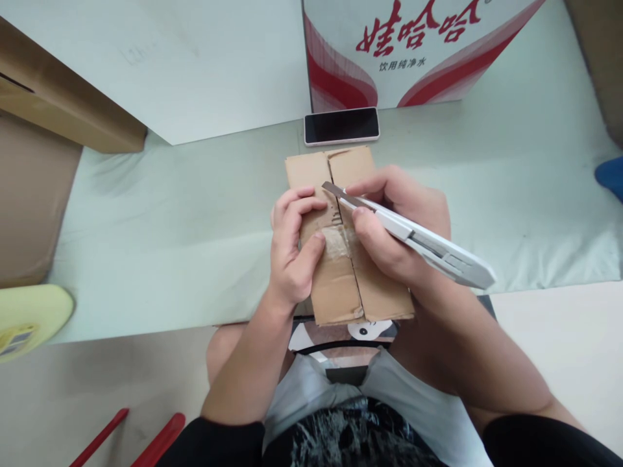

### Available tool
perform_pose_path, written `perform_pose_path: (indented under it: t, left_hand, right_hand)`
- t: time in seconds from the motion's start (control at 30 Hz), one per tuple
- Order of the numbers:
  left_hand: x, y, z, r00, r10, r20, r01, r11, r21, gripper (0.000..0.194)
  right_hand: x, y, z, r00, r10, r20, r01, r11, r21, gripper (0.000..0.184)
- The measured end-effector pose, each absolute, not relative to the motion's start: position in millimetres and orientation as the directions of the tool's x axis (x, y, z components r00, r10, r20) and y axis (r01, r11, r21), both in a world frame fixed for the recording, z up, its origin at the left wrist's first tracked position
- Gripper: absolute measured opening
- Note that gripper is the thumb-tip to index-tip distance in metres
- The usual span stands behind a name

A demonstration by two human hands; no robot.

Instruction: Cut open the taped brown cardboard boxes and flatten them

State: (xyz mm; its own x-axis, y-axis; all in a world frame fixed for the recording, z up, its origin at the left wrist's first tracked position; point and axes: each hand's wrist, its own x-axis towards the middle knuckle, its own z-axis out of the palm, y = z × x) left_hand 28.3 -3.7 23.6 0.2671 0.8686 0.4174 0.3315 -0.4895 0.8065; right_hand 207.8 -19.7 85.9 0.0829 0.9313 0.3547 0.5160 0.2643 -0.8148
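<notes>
A small brown cardboard box (335, 285) lies on the cloth-covered table with its closed flaps up. A seam runs along its middle, with a piece of clear tape (335, 242) across it. My left hand (294, 250) grips the box's left side, its thumb and curled fingers on the top. In my right hand (403, 214) is a white utility knife (428, 243), held between thumb and fingers. Its metal blade is out and points left, over the seam near my left fingertips. Whether the blade touches the cardboard I cannot tell.
A phone (341, 126) lies beyond the box, against a white and red carton (403, 84). Large cartons, one of them white (204, 71), stand at the back left. A pale yellow object (36, 318) sits at the left edge, a blue one (610, 176) at the right.
</notes>
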Motion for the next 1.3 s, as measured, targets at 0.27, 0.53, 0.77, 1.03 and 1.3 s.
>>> perform_pose_path:
  t: [0.27, 0.53, 0.77, 1.03, 1.3]
  left_hand:
    - [28.8, -3.4, 23.3, 0.256, 0.871, 0.420, 0.333, -0.488, 0.807, 0.038]
    - [27.4, -2.3, 23.1, 0.269, 0.870, 0.414, 0.343, -0.488, 0.803, 0.039]
    - [28.3, -2.5, 22.8, 0.263, 0.868, 0.421, 0.310, -0.489, 0.815, 0.036]
    - [29.3, -3.2, 24.7, 0.258, 0.877, 0.407, 0.269, -0.469, 0.841, 0.033]
    - [30.7, -3.6, 25.0, 0.251, 0.877, 0.409, 0.295, -0.472, 0.831, 0.033]
  right_hand:
    - [206.8, -20.4, 86.2, 0.092, 0.944, 0.316, 0.508, 0.229, -0.830, 0.010]
    - [207.0, -20.4, 86.6, 0.093, 0.938, 0.333, 0.513, 0.241, -0.824, 0.011]
    - [207.1, -20.3, 87.0, 0.091, 0.941, 0.327, 0.497, 0.241, -0.833, 0.011]
    - [206.7, -21.6, 87.9, 0.087, 0.950, 0.301, 0.494, 0.221, -0.841, 0.008]
    - [206.7, -22.8, 89.4, 0.084, 0.963, 0.258, 0.512, 0.180, -0.840, 0.007]
